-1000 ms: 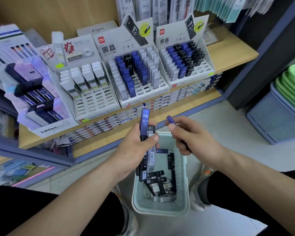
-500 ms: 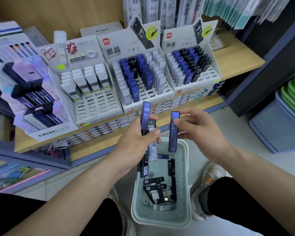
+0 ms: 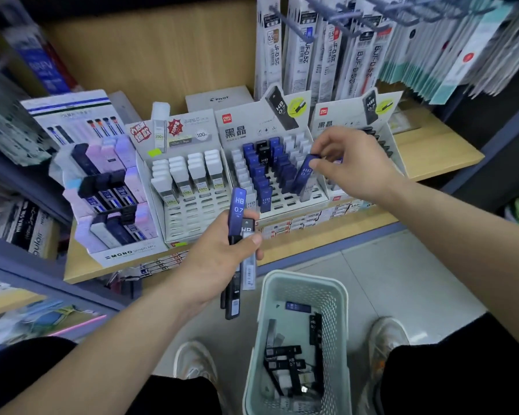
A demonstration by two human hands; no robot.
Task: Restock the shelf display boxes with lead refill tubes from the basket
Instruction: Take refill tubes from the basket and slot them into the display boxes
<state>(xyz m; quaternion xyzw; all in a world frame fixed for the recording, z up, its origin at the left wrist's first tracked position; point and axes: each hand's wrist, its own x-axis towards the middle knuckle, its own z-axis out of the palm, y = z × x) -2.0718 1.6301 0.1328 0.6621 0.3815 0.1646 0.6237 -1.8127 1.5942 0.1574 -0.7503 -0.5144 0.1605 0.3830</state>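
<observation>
Head view: right hand pinches blue tube; left hand grips bundle.

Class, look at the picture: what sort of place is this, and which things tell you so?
Probably a stationery shop: display boxes of lead refill tubes on a wooden shelf, packaged pen refills hanging from hooks above, and a basket of tubes on the floor.

Pen refill packs hanging top right; white sneakers on floor.
</observation>
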